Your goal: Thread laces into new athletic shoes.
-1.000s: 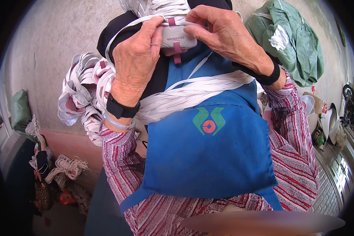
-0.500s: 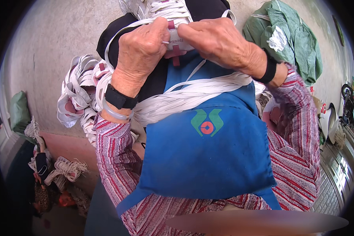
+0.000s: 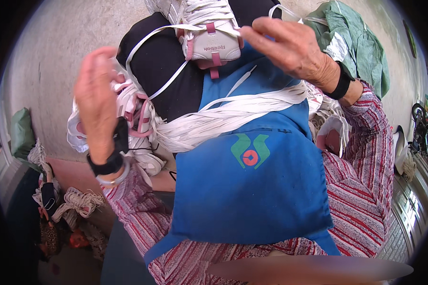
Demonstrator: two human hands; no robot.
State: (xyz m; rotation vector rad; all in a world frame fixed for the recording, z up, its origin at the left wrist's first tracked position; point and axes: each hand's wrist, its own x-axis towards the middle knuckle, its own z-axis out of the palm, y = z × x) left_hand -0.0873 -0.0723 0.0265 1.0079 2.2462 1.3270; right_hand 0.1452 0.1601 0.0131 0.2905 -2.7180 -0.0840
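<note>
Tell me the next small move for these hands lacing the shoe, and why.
Probably draw the flat white lace taut with the left hand: it hangs in a slack loop from the white-and-pink sneaker, while the right hand pinches the other end.

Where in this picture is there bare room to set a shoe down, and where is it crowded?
Bare room: the grey concrete floor at upper left, beyond the left hand, and the lower blue apron. Crowded: the lap, with the white shoe and bundle of white laces; the pile of shoes; the right hand by green cloth.
</note>
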